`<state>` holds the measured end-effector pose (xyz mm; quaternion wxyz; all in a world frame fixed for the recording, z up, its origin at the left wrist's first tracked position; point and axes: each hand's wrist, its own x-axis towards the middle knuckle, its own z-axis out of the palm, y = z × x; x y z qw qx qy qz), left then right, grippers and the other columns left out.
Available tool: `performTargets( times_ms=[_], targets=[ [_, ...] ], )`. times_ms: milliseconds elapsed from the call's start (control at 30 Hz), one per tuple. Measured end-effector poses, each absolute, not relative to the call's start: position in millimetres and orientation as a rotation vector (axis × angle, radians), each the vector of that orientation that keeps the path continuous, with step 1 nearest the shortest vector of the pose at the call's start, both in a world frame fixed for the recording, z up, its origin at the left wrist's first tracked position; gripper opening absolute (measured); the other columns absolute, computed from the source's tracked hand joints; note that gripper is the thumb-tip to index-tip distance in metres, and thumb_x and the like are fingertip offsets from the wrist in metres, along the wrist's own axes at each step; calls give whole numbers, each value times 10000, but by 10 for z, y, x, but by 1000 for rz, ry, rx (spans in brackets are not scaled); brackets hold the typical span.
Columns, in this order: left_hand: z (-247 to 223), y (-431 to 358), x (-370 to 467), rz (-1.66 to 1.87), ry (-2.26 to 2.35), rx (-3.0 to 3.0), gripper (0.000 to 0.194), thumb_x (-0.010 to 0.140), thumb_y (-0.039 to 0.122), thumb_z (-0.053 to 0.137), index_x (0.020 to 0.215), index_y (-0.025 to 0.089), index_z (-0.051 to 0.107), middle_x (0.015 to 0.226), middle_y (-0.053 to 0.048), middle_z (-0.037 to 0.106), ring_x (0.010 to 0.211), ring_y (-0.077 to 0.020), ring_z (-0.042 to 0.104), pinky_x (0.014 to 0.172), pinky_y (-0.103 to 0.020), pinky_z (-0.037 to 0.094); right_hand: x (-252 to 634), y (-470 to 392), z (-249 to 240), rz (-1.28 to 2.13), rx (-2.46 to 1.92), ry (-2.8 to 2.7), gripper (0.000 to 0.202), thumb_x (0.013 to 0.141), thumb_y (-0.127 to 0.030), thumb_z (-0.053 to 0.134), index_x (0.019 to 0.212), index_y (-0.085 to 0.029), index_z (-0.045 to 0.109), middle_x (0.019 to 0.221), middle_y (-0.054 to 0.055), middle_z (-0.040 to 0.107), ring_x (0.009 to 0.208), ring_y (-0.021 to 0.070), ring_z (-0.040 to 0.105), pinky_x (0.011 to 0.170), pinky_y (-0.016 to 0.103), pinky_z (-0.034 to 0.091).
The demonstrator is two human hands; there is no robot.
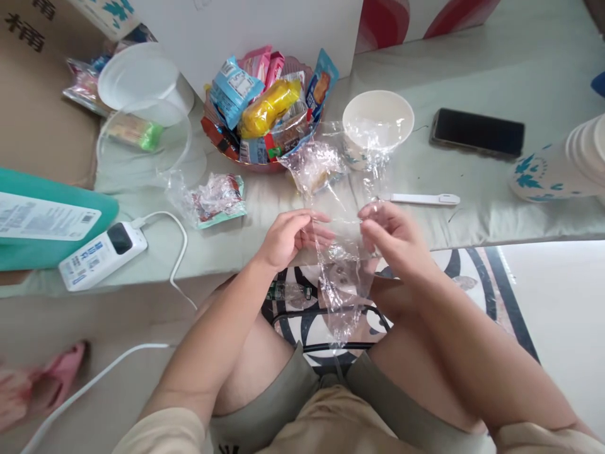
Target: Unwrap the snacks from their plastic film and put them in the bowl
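A clear, crinkled plastic bag (344, 243) hangs between my two hands at the front edge of the cloth-covered table. My left hand (293, 238) has its thumb and fingers closed on the bag's left side. On the opposite side, my right hand (393, 233) pinches the film between thumb and fingers. The lower part of the bag drapes over the edge toward my lap. Behind it stand a white paper bowl (377, 113) and a bowl (265, 166) heaped with wrapped snacks. A white plastic utensil or knife (425, 199) lies just beyond my right hand.
A black phone (477, 132) and stacked paper cups (558, 170) are at the right. On the left are a clear round lid (144, 142), a white tub (142, 82), a crumpled snack packet (220, 200), a white power bank (104, 255) with a cable and a green package (51, 217).
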<state>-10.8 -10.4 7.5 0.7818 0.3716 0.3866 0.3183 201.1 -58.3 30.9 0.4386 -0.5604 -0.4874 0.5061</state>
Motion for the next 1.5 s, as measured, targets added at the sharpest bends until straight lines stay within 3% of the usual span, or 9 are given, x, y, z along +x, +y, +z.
performTargets(
  times_ms=[100, 400, 667, 933, 1033, 1167, 1267, 1400, 1500],
  targets=[
    [59, -111, -117, 671, 800, 846, 516, 747, 577, 775, 1010, 134, 752, 835, -105, 820, 742, -234, 797, 630, -288, 626, 1987, -587, 298, 1371, -1419, -1331, 368, 830, -528, 735, 783, -197, 580, 581, -32, 556, 513, 91, 504, 485, 246, 390],
    [111, -163, -128, 554, 895, 999, 387, 864, 355, 703, 1223, 226, 637, 642, 19, 748, 520, -172, 715, 436, -226, 508, 2015, -606, 262, 1274, -1441, -1301, 207, 956, -402, 598, 1038, -214, 626, 488, -82, 533, 397, 98, 508, 407, 222, 381],
    [87, -55, -278, 574, 711, 839, 244, 748, 416, 817, 821, 200, 729, 673, -22, 765, 534, -202, 728, 466, -279, 549, 2114, -615, 161, 1044, -1191, -1421, 223, 995, -275, 523, 890, -257, 719, 768, 5, 692, 666, 133, 668, 641, 291, 544],
    [92, -19, -238, 718, 920, 1106, 369, 777, 528, 742, 686, 171, 762, 720, -73, 752, 651, -159, 670, 598, -264, 528, 2235, -624, 205, 970, -1088, -1676, 349, 960, -396, 513, 878, -248, 818, 1057, 86, 759, 965, 243, 718, 867, 416, 577],
    [96, -60, -217, 723, 969, 1272, 188, 702, 314, 829, 721, 171, 709, 754, -31, 725, 663, -126, 641, 617, -240, 501, 2224, -636, 163, 1007, -1197, -1533, 564, 1032, -502, 390, 708, -231, 764, 937, 90, 756, 927, 231, 715, 882, 416, 558],
    [110, -106, -220, 768, 847, 1219, 223, 683, 172, 788, 767, 186, 582, 880, -1, 696, 727, -122, 702, 650, -228, 543, 2153, -612, 136, 1058, -1234, -1278, 292, 841, -506, 764, 945, -256, 653, 1056, 55, 735, 1034, 211, 707, 908, 370, 571],
    [114, -110, -251, 842, 790, 1130, 347, 688, 173, 796, 922, 236, 548, 938, 35, 700, 693, -112, 724, 645, -226, 567, 2100, -600, 190, 1323, -1159, -1230, 571, 713, -423, 877, 1169, -273, 566, 1093, 51, 727, 960, 191, 717, 817, 337, 593],
    [117, -103, -293, 883, 748, 968, 733, 648, 286, 893, 1278, 347, 524, 1061, 12, 745, 754, -151, 761, 724, -278, 610, 2040, -624, 289, 1483, -1236, -1299, 205, 835, -362, 741, 858, -197, 622, 781, 19, 676, 703, 134, 647, 650, 279, 543],
    [121, -130, -271, 710, 709, 940, 607, 652, 367, 912, 1187, 235, 657, 1016, -73, 781, 851, -227, 776, 760, -327, 616, 1998, -641, 315, 1380, -1282, -1131, 148, 877, -335, 663, 885, -206, 592, 780, 2, 679, 681, 113, 634, 613, 249, 514]
  ],
)
